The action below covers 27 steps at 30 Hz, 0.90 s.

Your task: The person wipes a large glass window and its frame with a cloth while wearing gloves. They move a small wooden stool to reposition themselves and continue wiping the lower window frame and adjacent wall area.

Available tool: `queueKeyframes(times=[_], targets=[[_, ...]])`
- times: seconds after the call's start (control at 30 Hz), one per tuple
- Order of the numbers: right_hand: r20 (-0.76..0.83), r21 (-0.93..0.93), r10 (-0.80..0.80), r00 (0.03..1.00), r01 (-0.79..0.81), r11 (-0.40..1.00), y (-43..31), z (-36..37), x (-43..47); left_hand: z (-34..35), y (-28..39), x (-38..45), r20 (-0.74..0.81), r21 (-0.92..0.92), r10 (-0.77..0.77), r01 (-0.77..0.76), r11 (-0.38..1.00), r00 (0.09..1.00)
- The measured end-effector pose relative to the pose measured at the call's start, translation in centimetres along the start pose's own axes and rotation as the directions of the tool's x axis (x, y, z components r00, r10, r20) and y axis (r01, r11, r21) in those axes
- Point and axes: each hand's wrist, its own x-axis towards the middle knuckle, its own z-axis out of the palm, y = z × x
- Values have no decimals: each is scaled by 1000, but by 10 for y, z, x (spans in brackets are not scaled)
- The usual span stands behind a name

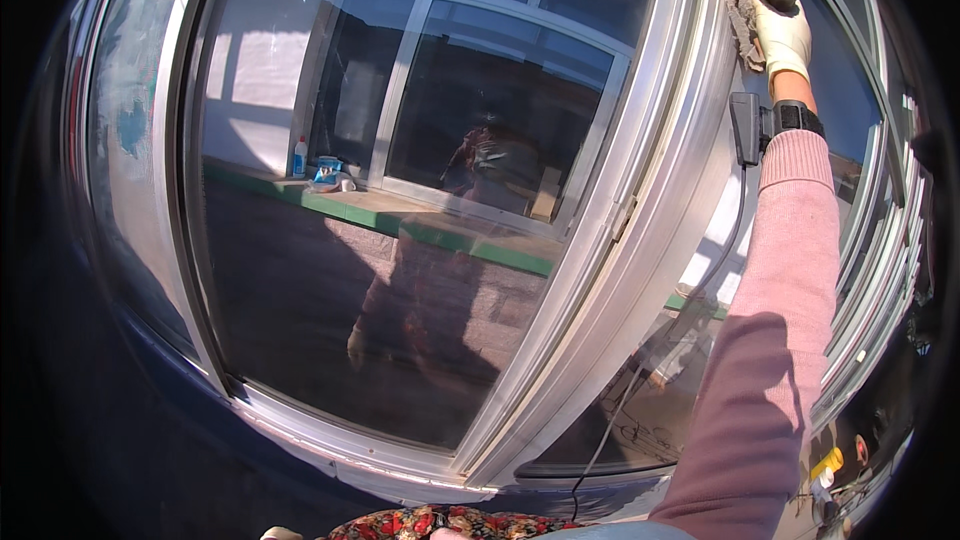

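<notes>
High at the upper right, my right hand (784,34), in a cream rubber glove, grips a bunched greyish-brown cloth (742,11). The cloth lies against the upper part of the aluminium window frame (664,240), beside a glass pane. A black strap with a small device (745,127) is around my right wrist, above a pink knit sleeve. At the bottom edge shows a pale sliver of what appears to be my left hand (281,533); its fingers are hidden. Left of the frame is a large glass pane (300,330) with reflections in it.
A black cable (600,442) hangs from the wrist device past the lower pane. Behind or reflected in the glass, a green-edged ledge (360,214) bears a bottle (300,157) and a blue packet (328,171). A yellow object (827,463) lies among clutter at lower right.
</notes>
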Motion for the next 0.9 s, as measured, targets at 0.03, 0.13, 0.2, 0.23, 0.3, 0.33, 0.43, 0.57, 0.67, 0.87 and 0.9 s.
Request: queueKeyframes(times=[0.03,0.13,0.2,0.23,0.3,0.33,0.43,0.57,0.67,0.87,0.9], targets=[[18,101,40,999,-41,994,-6,2,11,1,-2,-1,1,-8,-4,4,1000,1000],[27,10,117,993,-118,993,-8,8,31,4,-6,-2,1,-23,-18,18,1000,1000],[-60,-54,40,997,-43,998,4,14,38,5,-9,-1,5,-25,-25,25,999,1000],[-82,-108,28,996,-37,993,10,15,44,7,-10,-1,7,-32,-32,32,999,999],[-80,-110,-106,991,97,989,24,17,53,9,-12,0,10,-32,-38,38,999,999],[-82,-141,-87,993,75,987,30,18,56,10,-13,0,12,-30,-42,42,999,999],[-55,-169,-169,984,158,973,36,15,64,14,-16,1,18,-22,-51,51,998,999],[47,-145,-52,998,58,988,29,7,62,18,-17,2,21,-22,-50,51,998,999],[73,-139,-54,996,64,988,30,4,58,20,-16,1,29,-25,-44,45,999,999],[59,-256,-226,972,233,938,62,2,65,25,-17,-4,49,-19,-72,73,997,996],[59,-214,-266,962,273,938,68,1,65,26,-19,-5,54,-32,-79,81,996,995]])
